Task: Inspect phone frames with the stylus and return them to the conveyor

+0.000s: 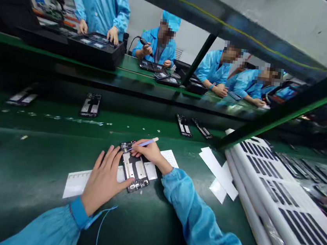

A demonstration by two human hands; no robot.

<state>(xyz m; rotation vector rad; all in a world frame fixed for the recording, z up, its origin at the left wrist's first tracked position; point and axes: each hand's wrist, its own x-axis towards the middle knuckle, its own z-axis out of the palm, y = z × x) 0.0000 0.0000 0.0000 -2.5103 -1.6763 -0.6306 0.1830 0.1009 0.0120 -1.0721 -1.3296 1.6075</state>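
Note:
An opened phone frame [134, 167] lies on a white sheet [77, 181] on the green bench. My left hand [104, 178] rests flat beside it, fingers stretched out, thumb touching the frame's lower left edge. My right hand [147, 151] is closed round a thin blue and white stick tool [145, 143], whose tip touches the frame's top end.
Stacked white trays [275, 198] with dark slots fill the right side, with white paper strips [218, 172] beside them. More phone frames [90, 104] lie on the belt beyond. Several people in blue coats work at the far bench [160, 45]. A dark slanted bar [285, 113] crosses overhead at right.

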